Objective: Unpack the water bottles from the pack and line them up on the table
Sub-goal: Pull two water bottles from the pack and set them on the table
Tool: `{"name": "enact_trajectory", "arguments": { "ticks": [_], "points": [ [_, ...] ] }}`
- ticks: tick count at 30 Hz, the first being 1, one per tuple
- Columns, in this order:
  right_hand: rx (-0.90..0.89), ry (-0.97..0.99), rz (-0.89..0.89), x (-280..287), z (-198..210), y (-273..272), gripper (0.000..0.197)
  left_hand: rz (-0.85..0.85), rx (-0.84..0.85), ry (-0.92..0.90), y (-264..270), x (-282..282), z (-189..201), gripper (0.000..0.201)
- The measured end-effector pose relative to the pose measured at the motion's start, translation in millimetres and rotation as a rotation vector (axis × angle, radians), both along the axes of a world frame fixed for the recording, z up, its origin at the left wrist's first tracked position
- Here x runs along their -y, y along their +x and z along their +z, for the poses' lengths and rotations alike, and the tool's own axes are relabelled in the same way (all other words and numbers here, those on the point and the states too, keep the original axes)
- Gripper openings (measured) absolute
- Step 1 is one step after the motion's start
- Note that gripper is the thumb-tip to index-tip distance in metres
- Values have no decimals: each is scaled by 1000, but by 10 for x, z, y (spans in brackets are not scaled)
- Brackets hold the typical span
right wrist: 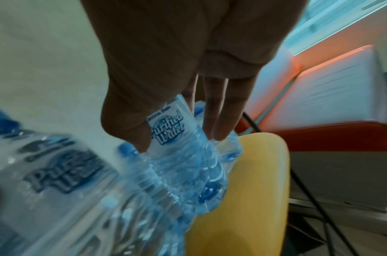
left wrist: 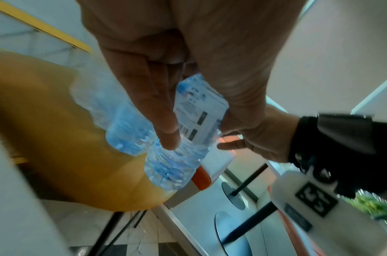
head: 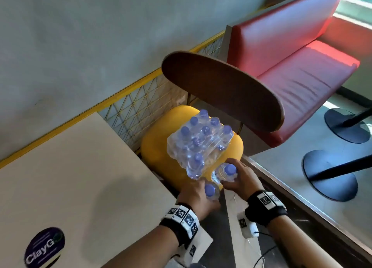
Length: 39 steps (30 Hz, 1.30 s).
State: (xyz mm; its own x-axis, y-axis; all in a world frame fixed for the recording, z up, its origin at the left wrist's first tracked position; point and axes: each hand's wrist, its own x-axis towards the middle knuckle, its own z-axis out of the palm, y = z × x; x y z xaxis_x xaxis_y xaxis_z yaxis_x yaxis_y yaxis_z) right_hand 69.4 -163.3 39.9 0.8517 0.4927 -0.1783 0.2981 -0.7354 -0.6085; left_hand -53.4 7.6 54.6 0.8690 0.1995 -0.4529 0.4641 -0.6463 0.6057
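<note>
While most bottles were left wrapped in the pack (head: 198,143) on the yellow chair (head: 155,147), one bottle was gripped by each hand: left hand (head: 198,197), right hand (head: 244,179); at 9 o'clock, no bottles were seen on the bench (head: 76,167).

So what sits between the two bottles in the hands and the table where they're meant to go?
Nothing. In the head view the left hand and right hand each hold a bottle above the yellow chair seat; the table lies directly left, its near surface bare.

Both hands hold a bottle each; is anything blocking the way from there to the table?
Nothing visible does. The left hand and right hand hold bottles over the yellow chair seat, and the bare table lies directly beside it.
</note>
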Motion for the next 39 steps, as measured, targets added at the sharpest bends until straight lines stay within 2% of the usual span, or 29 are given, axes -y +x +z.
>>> {"name": "enact_trajectory", "arguments": {
  "ticks": [5,11,15,19,21,24,27,30,35,39],
  "points": [
    [-51,-9,184,-583,118,-756,54,213,-103,162,-1181,-851,132,60],
    [-86,-73,574,-1917,56,-1888,51,560,-215,247,-2979,-2102,71,70],
    [-131,-52,755,-2837,-11,-2728,59,764,-313,278,-4115,-2657,93,59],
    [-189,-55,877,-3627,-96,-3514,66,914,-320,264,-4891,-3037,68,54],
    [-215,-63,915,-3952,-149,-3851,67,948,-319,257,-5141,-3203,35,55],
    [-224,-71,950,-4340,-215,-4267,53,955,-304,248,-5367,-3466,-61,66],
    [-201,-90,966,-4636,-283,-4556,54,926,-313,245,-5487,-3685,-171,63],
    [-168,-96,955,-4888,-349,-4740,52,884,-350,253,-5521,-3859,-262,66],
    [-111,-136,952,-5194,-453,-4947,44,836,-351,209,-5512,-4112,-409,52],
    [-91,-142,936,-5285,-536,-5001,44,795,-324,200,-5560,-4224,-490,51]
  ]
}}
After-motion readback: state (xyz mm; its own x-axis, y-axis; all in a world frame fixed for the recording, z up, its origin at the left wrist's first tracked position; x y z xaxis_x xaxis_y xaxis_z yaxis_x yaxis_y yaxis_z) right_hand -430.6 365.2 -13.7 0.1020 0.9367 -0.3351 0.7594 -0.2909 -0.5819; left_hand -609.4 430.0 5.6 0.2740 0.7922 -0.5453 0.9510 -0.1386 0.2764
